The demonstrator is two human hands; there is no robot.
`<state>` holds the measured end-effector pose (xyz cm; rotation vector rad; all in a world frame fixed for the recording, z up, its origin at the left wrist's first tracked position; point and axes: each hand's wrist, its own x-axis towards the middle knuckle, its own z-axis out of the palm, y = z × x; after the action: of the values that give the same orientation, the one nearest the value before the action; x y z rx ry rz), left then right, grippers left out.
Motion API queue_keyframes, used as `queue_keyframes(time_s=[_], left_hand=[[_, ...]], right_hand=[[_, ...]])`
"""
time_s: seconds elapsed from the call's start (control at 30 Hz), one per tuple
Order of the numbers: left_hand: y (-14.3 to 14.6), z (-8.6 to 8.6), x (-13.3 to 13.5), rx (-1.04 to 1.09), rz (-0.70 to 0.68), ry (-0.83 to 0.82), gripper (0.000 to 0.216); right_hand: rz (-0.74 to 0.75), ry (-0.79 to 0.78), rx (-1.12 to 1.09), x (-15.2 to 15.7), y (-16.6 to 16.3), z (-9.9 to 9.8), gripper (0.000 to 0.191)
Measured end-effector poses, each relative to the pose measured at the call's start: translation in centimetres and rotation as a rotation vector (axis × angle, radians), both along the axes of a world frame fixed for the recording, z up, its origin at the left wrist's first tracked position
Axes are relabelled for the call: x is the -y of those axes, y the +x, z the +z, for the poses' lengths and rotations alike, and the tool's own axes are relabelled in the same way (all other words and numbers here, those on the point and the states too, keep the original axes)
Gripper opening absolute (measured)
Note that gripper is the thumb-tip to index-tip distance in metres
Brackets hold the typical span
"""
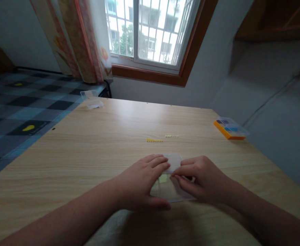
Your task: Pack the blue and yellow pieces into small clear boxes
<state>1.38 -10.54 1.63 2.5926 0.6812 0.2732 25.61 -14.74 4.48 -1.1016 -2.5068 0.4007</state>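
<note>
Two hands meet near the table's (88,150) near edge: the left hand (139,182) lies spread, fingers flat on a clear plastic box (169,188); the right hand (201,179) pinches its raised lid (174,160). Its long axis runs from near edge to far. Yellow beads (154,140) and white beads (172,136) lie beyond; an orange box (230,129) sits near the right edge, under a window (150,30).

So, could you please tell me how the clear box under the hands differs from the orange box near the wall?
The clear box is see-through and colourless, while the orange box has an orange base with blue and purple contents under a clear lid. The clear box lies at the near edge, touched by the left hand and right hand; the orange box lies untouched at the far right. Both are flat and rest on the wooden table.
</note>
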Motion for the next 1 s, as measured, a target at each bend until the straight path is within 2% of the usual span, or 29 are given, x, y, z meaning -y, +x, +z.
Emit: queue_keyframes(time_s=[0.1, 0.17, 0.23, 0.33, 0.4, 0.5, 0.7, 0.83, 1.0], left_hand=[[0.0, 0.3, 0.0, -0.028, 0.003, 0.003, 0.097], [0.0, 0.5, 0.1, -0.049, 0.012, 0.003, 0.099], [0.0, 0.5, 0.1, -0.055, 0.019, -0.002, 0.099], [0.0, 0.4, 0.2, -0.044, 0.023, -0.004, 0.098], [0.0, 0.3, 0.1, -0.033, 0.024, -0.007, 0.098], [0.0, 0.3, 0.2, -0.021, 0.022, -0.014, 0.096], [-0.1, 0.4, 0.2, -0.038, 0.025, -0.011, 0.098], [0.0, 0.5, 0.2, -0.036, 0.029, -0.013, 0.097], [0.0, 0.6, 0.2, -0.078, 0.033, -0.004, 0.099]], right_hand=[[-0.112, 0.148, -0.163, -1.8, 1.8, 0.4, 0.021], [-0.234, 0.245, -0.227, -3.8, 3.3, -0.2, 0.021], [-0.341, 0.281, -0.246, -6.2, 4.6, -1.7, 0.022], [-0.415, 0.346, -0.205, -9.2, 5.8, -4.4, 0.027], [-0.418, 0.362, -0.181, -10.3, 5.9, -5.7, 0.030], [-0.381, 0.380, -0.112, -10.7, 5.6, -6.5, 0.033], [-0.334, 0.352, 0.141, -10.3, 4.8, -6.3, 0.037], [-0.335, 0.314, 0.172, -10.3, 4.7, -6.2, 0.033], [-0.321, 0.364, 0.145, -10.3, 5.0, -6.3, 0.029]])
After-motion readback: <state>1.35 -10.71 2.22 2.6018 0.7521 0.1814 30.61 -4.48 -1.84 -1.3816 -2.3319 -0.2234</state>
